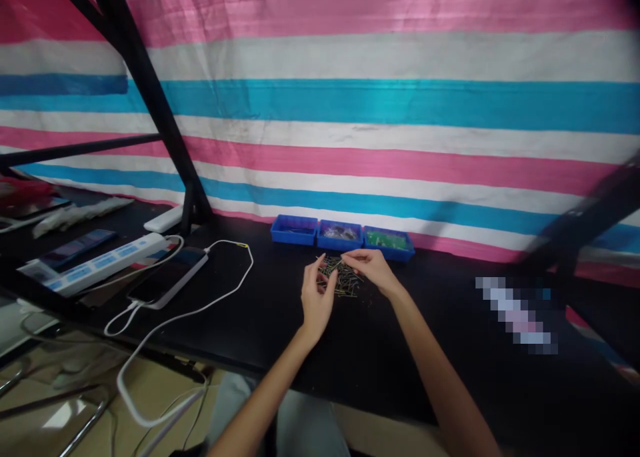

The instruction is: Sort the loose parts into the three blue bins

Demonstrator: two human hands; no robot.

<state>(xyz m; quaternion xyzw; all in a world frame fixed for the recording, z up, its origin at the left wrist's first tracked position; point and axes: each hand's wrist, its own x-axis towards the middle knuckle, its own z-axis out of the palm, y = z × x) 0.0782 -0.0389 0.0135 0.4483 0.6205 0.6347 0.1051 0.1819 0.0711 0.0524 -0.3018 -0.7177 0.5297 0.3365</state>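
Note:
A pile of small brass-coloured screws lies on the black tabletop between my two hands. My left hand is at the left edge of the pile, its thumb and fingers curved and apart. Over the back of the pile, my right hand pinches what looks like one thin screw between thumb and fingertips, its end pointing toward my left hand. Just behind the hands stand three blue bins in a row: the left bin has dark thin pieces, the middle bin greyish pieces, the right bin green pieces.
On the left lie a phone with a white cable, a white power strip and another phone. A black metal frame post rises there. Behind the table hangs a striped sheet. A pixelated patch covers something at right.

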